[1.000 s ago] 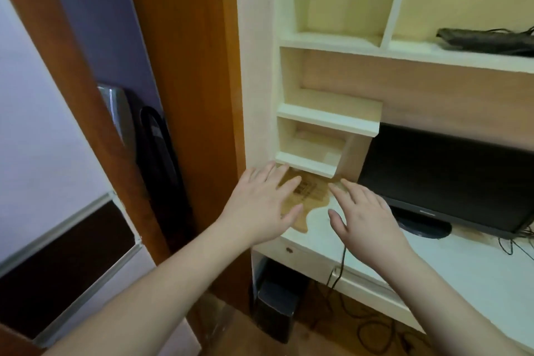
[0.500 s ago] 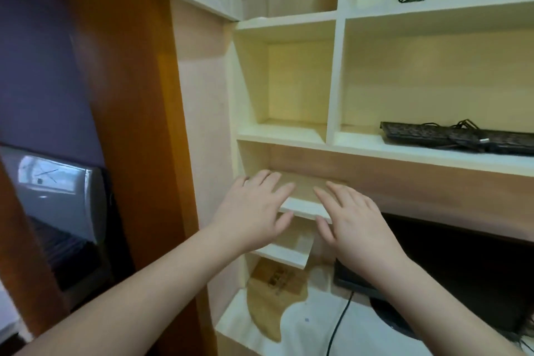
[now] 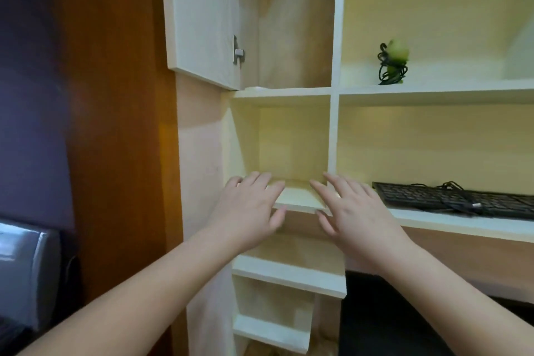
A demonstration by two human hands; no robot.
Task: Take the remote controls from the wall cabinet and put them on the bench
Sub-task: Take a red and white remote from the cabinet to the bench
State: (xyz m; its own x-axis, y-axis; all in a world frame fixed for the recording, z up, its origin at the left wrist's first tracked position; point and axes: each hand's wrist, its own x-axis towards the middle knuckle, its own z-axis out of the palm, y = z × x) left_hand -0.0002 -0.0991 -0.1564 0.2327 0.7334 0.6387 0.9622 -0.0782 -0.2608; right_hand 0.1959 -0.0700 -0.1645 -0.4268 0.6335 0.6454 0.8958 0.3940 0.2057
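- The person's left hand (image 3: 248,211) is held up in front of the pale cream wooden wall cabinet (image 3: 332,130). Its fingers are straight and spread wide, and it holds nothing.
- The person's right hand (image 3: 355,211) is just beside it, also flat and wide with straight fingers. It holds nothing too.
- Both hands are in front of a small square cubby (image 3: 291,147) in the cabinet. I cannot tell if the fingertips touch its shelf edge.
- I cannot see any remote controls from here.
- Above the cubby, a white cabinet door with a small silver metal handle (image 3: 238,52) hangs open. The space behind the door shows only bare wood.
- To the right, on the long shelf, lies a flat black computer keyboard (image 3: 433,196) with its black cable bunched on top.
- One shelf higher sits a blurry green thing wrapped in a black cord (image 3: 393,63).
- Under the hands are two more little white shelves (image 3: 289,274), one over the other.
- A dark black screen (image 3: 390,321) is low on the right, under the long shelf.
- A tall brown wooden panel (image 3: 115,124) stands to the left of the cabinet.
- A shiny grey thing (image 3: 26,274) is far down on the left.
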